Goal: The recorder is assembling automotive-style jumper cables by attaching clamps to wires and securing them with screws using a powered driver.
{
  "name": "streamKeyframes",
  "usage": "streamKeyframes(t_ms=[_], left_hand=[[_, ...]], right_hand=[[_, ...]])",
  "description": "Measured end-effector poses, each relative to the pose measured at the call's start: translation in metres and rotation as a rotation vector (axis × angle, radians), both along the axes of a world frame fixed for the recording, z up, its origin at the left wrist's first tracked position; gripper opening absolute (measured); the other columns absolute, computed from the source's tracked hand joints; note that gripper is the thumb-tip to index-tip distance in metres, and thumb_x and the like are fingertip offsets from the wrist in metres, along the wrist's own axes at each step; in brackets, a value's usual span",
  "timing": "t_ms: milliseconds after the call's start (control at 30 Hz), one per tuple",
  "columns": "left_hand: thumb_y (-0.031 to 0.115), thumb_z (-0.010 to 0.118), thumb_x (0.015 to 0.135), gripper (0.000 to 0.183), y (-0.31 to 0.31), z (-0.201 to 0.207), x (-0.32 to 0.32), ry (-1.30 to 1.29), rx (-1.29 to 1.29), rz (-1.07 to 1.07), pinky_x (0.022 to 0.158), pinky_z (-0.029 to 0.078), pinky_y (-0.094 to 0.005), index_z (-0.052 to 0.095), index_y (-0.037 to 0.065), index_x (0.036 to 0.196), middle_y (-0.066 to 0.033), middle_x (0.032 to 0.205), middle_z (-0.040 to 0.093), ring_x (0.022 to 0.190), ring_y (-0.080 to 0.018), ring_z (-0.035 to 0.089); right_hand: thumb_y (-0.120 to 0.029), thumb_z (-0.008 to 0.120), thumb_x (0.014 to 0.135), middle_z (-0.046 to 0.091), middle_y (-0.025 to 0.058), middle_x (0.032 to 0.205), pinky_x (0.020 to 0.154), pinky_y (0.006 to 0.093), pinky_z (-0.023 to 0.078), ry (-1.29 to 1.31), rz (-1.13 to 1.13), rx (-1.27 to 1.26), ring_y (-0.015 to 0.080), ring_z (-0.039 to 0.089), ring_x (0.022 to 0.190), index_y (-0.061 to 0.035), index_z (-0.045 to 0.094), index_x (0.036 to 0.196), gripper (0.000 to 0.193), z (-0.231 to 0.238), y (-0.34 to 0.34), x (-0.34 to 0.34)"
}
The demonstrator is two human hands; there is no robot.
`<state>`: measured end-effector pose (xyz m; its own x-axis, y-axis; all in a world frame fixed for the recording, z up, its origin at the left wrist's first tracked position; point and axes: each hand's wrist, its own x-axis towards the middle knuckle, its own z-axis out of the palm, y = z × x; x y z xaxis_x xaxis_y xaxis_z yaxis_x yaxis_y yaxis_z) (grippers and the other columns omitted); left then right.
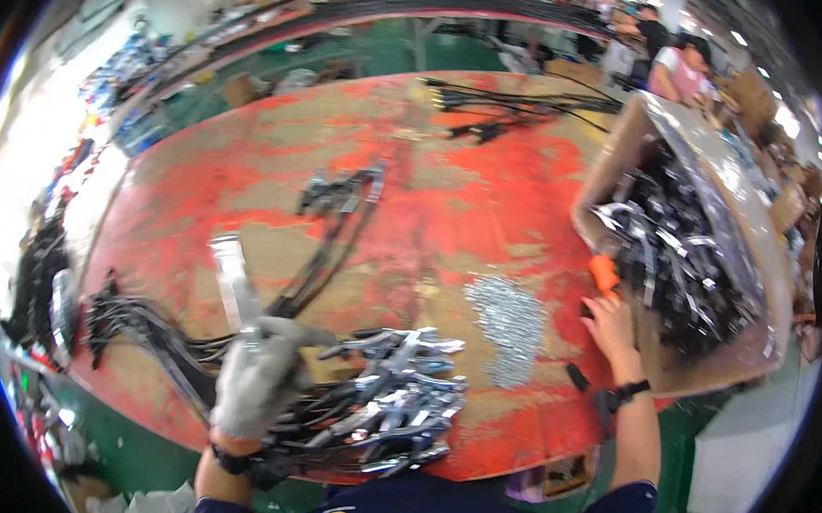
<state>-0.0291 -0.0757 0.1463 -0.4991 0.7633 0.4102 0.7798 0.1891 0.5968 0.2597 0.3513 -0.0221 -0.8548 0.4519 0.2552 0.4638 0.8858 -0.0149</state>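
Observation:
My left hand [261, 378], in a grey-white work glove, is closed around the lower end of a shiny silver lever-like metal piece [233, 281] that stands up from the fist. Just right of that hand lies a heap of silver and black brake levers [391, 398], some with black cables. My bare right hand [613, 328] is at the table's right edge beside the box. Its fingers are curled at an orange tool [604, 273], whose lower part the hand hides. Between the hands lies a pile of small silver screws or pins [507, 329].
An open carton lined with clear plastic [607, 187] holds many black and silver parts at the right. Black cable bundles [147, 323] lie at the left, centre and far side of the worn red table [486, 214]. A small black piece [576, 376] lies near my right wrist. Another person [683, 71] sits beyond.

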Motion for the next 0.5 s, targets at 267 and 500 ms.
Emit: streamKeyframes(t_ms=[267,500], left_hand=[[0.073,0.045,0.084,0.071,-0.023,-0.03,0.004,-1.136,0.309,-0.469,0.049,0.035,-0.0235,0.063,0.005,0.083,-0.0164,0.091,0.063,0.055,-0.0094,0.044],[0.059,0.063,0.079,0.06,-0.029,-0.032,-0.001,-1.192,0.292,-0.877,0.067,0.05,-0.0353,0.067,0.0,0.088,-0.0212,0.089,0.065,0.072,-0.0263,0.061]], right_hand=[[0.002,0.076,0.07,0.066,0.004,0.099,0.083,0.0278,0.05,0.581,0.053,-1.086,0.0137,0.063,0.093,-0.0019,0.064,0.105,0.037,0.077,-0.096,-0.092],[-0.008,0.076,0.079,0.069,0.0039,0.101,0.082,0.0272,0.051,0.239,0.751,-1.384,0.0112,0.064,0.092,-0.0061,0.066,0.112,0.034,0.116,-0.223,-0.201]])
